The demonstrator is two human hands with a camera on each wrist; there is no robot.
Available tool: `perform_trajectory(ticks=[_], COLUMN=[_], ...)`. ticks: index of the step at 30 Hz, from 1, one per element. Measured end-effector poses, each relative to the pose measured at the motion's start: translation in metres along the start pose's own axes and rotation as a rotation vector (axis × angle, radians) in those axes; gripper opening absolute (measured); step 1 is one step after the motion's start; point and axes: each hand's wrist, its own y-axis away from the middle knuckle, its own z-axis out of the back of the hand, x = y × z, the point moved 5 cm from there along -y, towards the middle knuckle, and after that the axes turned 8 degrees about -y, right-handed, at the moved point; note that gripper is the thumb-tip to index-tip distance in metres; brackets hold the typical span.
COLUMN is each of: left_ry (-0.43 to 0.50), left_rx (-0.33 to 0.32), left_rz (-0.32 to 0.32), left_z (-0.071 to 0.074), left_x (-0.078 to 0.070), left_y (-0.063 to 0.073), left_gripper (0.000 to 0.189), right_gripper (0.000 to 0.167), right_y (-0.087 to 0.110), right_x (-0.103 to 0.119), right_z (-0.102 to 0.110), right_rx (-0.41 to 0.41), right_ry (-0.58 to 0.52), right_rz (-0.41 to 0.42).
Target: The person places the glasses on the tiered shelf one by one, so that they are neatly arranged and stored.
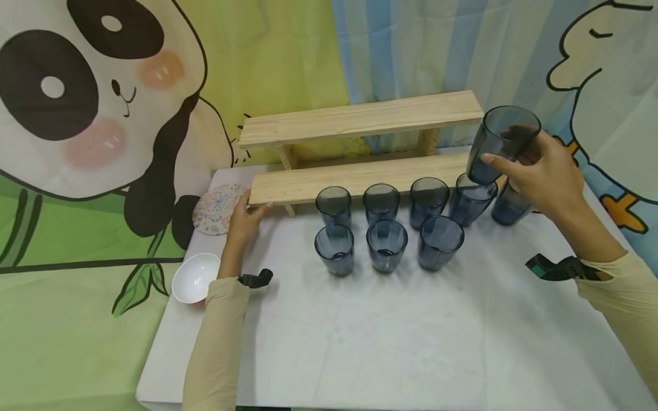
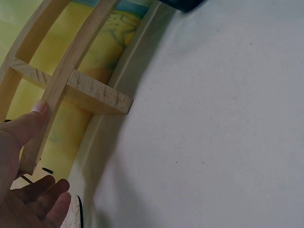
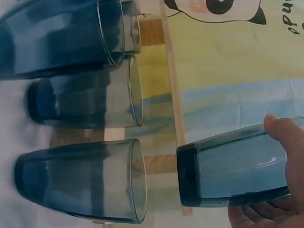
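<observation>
My right hand [image 1: 553, 171] holds a blue-tinted glass tumbler [image 1: 494, 145] up by its side, thumb on one side and fingers on the other. This tumbler [image 3: 237, 166] is in the right wrist view too, its dark base towards the shelf. At the far left end of a two-tier wooden shelf [image 1: 319, 186], my left hand [image 1: 244, 224] grips the lower plank. In the left wrist view its thumb lies on the plank [image 2: 59, 90], while other fingers hang below, apart from the wood. Several matching tumblers [image 1: 439, 242] stand upright in two rows before the shelf.
A white bowl [image 1: 196, 277] stands at the table's left edge, behind it a round patterned piece [image 1: 218, 209]. The white tablecloth [image 1: 378, 346] stretches in front of the tumblers. Printed curtains [image 1: 291, 53] hang close behind the shelf.
</observation>
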Motion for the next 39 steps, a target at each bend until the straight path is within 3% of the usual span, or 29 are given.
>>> perform_trajectory(ticks=[6,12,19,29,39], left_ry=[0.003,0.006,0.01,0.023,0.027], left_rx=[0.009,0.001,-0.014,0.001,0.008], left_rz=[0.028,0.01,-0.006,-0.011,-0.003], left_z=[0.0,0.001,0.001,0.0,-0.001], left_x=[0.001,0.0,-0.001,-0.003,-0.001], left_y=[0.001,0.002,0.002,0.002,0.002], left_gripper=[0.09,0.089,0.086,0.086,0.086], right_gripper=[0.069,0.059,0.047,0.041,0.039], right_y=[-0.023,-0.05,-0.084,-0.114,-0.14], right_x=[0.004,0.011,0.016,0.021,0.019], right_z=[-0.005,-0.01,-0.017,-0.023,-0.024], right_rx=[0.018,0.037,0.012,0.031,-0.012], right_ry=[-0.074,-0.17,-0.207,-0.323,-0.292], right_rz=[-0.013,0.01,0.013,0.016,-0.032])
